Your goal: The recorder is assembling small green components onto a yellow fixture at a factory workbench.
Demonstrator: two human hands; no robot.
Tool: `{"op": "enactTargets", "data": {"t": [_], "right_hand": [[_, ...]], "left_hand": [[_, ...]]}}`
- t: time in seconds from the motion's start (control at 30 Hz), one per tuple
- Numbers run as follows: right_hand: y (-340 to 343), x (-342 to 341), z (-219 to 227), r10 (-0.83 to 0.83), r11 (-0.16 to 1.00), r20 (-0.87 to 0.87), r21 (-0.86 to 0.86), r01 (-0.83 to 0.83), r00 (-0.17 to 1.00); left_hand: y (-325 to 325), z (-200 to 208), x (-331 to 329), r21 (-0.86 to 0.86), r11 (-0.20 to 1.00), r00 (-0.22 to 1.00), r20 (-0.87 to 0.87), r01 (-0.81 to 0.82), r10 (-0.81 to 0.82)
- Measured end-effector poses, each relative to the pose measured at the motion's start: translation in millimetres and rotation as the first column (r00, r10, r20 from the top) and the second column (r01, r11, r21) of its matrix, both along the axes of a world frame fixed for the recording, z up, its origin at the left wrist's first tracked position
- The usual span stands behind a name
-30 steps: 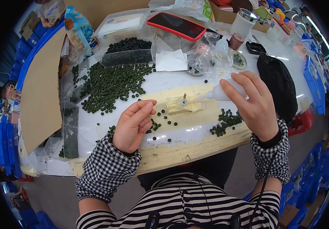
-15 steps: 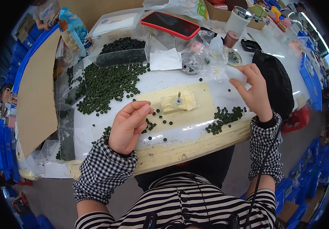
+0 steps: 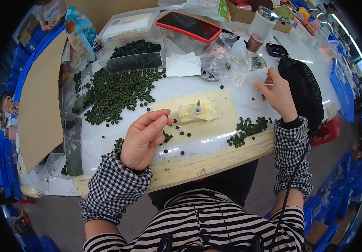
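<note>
The right hand (image 3: 278, 93) grips the bottle (image 3: 255, 77), now drawn right of the block (image 3: 209, 112), leaving its 1 post (image 3: 198, 103) unobstructed. The left hand (image 3: 142, 140) pinches closed; on what, I cannot tell.

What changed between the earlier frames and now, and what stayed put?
The right hand moved the white squeeze bottle away from the post on the taped block, right and farther out, beside the clear plastic bags. Its fingers are still at the bottle; whether released, I can't tell. The left hand stays pinched beside the block; the green discs and red-cased phone stayed put.
</note>
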State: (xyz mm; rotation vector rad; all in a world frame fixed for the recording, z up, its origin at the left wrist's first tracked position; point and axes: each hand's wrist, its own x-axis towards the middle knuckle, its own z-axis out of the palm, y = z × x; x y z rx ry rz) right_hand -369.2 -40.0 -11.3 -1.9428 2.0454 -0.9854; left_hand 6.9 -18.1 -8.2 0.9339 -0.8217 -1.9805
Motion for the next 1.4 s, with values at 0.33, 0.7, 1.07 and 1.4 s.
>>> {"op": "enactTargets", "data": {"t": [0.33, 0.7, 1.07, 1.4], "right_hand": [[54, 117, 39, 0.271, 0.903, -0.018, -0.342, -0.261, 0.962], [25, 153, 26, 0.394, 0.882, 0.000, -0.281, -0.378, 0.919], [45, 155, 49, 0.375, 0.856, 0.255, -0.465, -0.227, 0.891], [39, 168, 21, 0.524, 0.851, 0.639, -0.364, -0.378, 0.563]], "left_hand": [[3, 9, -7, 0.053, 0.999, 1.000, -0.024, 0.004, -0.003], [-2, 12, -12, 0.036, 0.993, 0.980, -0.168, 0.116, -0.109], [4, 2, -10, 0.018, 0.987, 0.973, -0.173, 0.159, -0.154], [6, 4, -12, 0.044, 0.976, 0.969, -0.140, 0.212, -0.204]]}}
